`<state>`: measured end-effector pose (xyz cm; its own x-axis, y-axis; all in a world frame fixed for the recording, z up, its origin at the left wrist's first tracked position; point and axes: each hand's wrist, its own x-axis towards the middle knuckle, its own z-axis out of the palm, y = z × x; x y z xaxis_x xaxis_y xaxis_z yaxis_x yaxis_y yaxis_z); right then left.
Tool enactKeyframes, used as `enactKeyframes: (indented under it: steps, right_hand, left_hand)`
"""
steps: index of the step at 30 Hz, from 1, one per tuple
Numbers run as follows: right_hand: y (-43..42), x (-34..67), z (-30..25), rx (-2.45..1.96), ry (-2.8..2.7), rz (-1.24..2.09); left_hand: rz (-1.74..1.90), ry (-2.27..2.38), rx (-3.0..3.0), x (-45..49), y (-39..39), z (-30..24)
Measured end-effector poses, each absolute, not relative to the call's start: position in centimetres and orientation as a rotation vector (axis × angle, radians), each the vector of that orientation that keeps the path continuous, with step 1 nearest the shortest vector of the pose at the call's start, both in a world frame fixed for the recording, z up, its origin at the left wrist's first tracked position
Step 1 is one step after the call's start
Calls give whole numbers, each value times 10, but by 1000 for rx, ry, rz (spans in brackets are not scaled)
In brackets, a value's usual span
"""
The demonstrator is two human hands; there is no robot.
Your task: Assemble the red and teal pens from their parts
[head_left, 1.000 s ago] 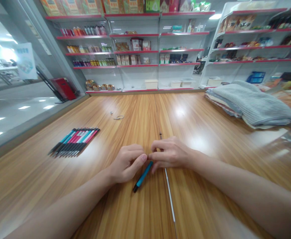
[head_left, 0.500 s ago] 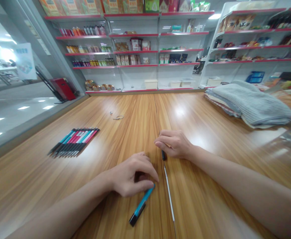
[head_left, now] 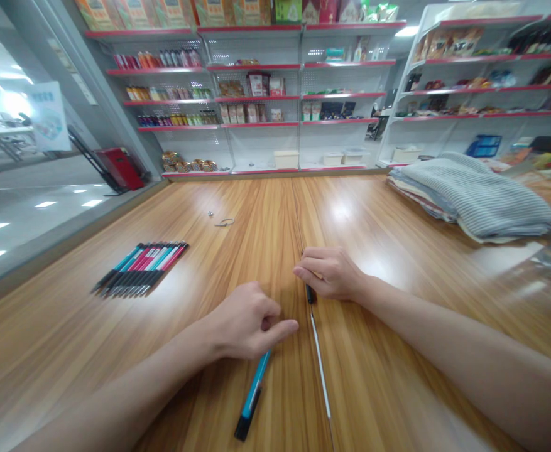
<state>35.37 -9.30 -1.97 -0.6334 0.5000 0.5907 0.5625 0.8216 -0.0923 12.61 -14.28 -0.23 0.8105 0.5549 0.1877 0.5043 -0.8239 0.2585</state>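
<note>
My left hand is above the wood table with its fingers curled and thumb stretched to the right. The upper end of a blue pen barrel with a black clip end runs under those fingers, its clip end toward me. My right hand rests farther forward, fingers closed over a short black pen grip; most of that piece is hidden under the hand. Just below its tip lies a thin white pen refill, along the seam of the tabletop.
A row of several pens in blue, red and white lies at the left. A small metal ring and a tiny metal bit sit beyond it. Folded cloths are stacked at the right. Stocked shelves stand behind.
My left hand has drawn slightly left and its fingers have curled in. The blue barrel has shifted left and turned more upright in view. My right hand and the refill have stayed put.
</note>
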Motion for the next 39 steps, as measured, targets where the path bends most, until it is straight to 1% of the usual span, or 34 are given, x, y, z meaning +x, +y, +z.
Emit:
enactKeyframes:
  steps: [4,6,8,11,22,24,27,29,32,39]
  right_hand:
    - [-91,352,-21,-786,-2392,-130]
    - [-90,350,-21,-787,-2395,-122]
    - [-90,349,-22,-775,-2396,-115]
    - [-91,349,-22,-765,-2390,-122]
    - [-90,350,-23,-810,-2383,-114]
    - [-90,350,-23,-818,-2389,-106]
    - [-89,351,-24,-833,-2394,-96]
    - [-90,351,-24,-840,-2397,-89]
    - [-90,351,-24,-846,-2405,-77]
    - [-89,351,-25,-849,-2417,-63]
  left_hand:
    - [4,1129,2990,133,-165,13]
    - [-117,1128,2987,136,-170,17]
    - [-158,1076,2966,137,-170,18]
    - [-84,1018,2951,138,-161,14]
    - [285,1138,2789,124,-129,-12]
    - [341,1073,2732,121,-128,-12]
    - [408,831,2626,118,-130,-8]
    - [429,660,2562,118,-133,-5]
    - [413,521,2524,119,-134,-5]
    - [320,467,2553,118,-132,-10]
